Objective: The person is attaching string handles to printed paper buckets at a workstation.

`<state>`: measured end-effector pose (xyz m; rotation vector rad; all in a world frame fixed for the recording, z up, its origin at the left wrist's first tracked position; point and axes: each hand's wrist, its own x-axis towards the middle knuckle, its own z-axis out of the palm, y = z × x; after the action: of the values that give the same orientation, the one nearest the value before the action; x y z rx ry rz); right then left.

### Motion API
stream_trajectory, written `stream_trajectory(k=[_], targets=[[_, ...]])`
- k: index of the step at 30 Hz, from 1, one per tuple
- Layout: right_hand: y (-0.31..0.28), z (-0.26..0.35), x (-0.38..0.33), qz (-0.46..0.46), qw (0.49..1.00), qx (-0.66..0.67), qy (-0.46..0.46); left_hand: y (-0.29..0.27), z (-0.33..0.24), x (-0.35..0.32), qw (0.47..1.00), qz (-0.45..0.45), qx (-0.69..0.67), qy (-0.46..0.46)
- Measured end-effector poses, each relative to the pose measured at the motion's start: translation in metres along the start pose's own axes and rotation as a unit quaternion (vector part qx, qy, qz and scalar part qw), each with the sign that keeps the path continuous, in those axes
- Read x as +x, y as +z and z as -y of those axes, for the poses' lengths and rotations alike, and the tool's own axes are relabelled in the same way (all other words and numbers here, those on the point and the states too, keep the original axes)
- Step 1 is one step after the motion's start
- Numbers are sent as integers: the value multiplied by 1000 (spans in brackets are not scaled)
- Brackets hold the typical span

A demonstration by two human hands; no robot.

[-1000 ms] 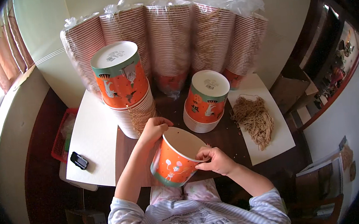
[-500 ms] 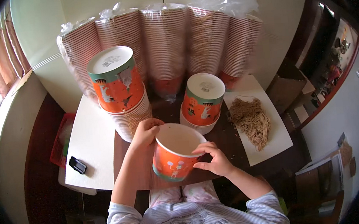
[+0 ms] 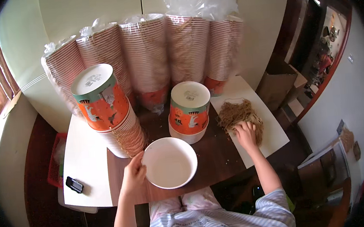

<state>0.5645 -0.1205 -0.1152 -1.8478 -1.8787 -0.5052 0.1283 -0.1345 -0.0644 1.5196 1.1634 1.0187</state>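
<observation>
An open paper cup [image 3: 169,162] with a white inside stands upright on the dark table in front of me. My left hand [image 3: 133,175] grips its left rim. My right hand [image 3: 246,133] reaches to the right and rests fingers-down on a pile of brown string-like fibre [image 3: 237,114] lying on a white sheet [image 3: 275,135]. Behind the cup stands a short stack of upside-down orange cups [image 3: 189,112], and a taller leaning stack [image 3: 108,111] is at the left.
Several tall plastic-wrapped sleeves of cups [image 3: 155,55] line the wall behind. A small black object [image 3: 74,184] lies on the white board [image 3: 85,165] at the left. A red crate [image 3: 54,161] sits below the table's left edge. A cardboard box [image 3: 277,85] stands at the right.
The cup, held tilted in both hands, now stands upright on the table. My right hand has let go and moved right onto the fibre pile. My left hand stays on the cup.
</observation>
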Motion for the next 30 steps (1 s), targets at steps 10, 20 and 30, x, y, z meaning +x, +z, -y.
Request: stream_trajectory(k=[10, 20, 30], targets=[[-3, 30, 1, -11, 998, 58, 3, 31, -7, -44, 992, -53, -94, -70], [-13, 131, -89, 168, 955, 243, 2, 46, -2, -62, 971, -129, -197, -33], [-22, 134, -69, 144, 546, 723, 398, 55, -3, -74, 981, -31, -178, -68]])
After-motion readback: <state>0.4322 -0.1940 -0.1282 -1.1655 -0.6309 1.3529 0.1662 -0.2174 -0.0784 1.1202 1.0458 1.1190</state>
